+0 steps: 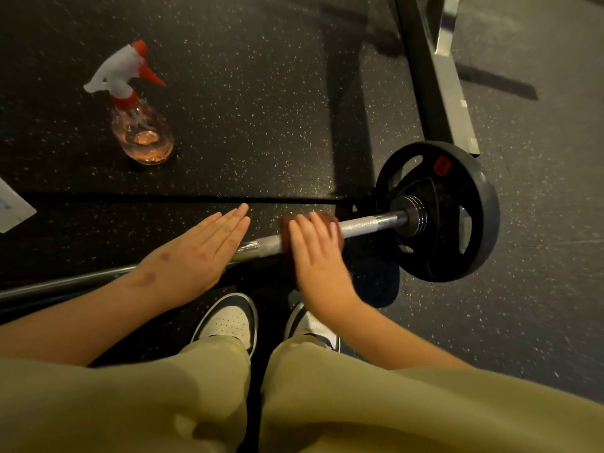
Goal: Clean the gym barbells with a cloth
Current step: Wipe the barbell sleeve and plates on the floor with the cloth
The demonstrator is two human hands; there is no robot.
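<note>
A steel barbell (366, 223) lies across the dark rubber floor, with a black weight plate (474, 230) on its right end. My right hand (317, 253) lies over a brown cloth (330, 220) wrapped on the knurled part of the bar, its fingers curved over the cloth. My left hand (199, 253) rests flat on the bar to the left of the cloth, fingers straight and together. The bar's left part runs out of view under my left forearm.
A clear spray bottle (140, 125) with a white and red trigger head stands on the floor at the far left. A metal rack foot (438, 86) runs behind the plate. A white paper (13, 207) lies at the left edge. My shoes (235, 318) are below the bar.
</note>
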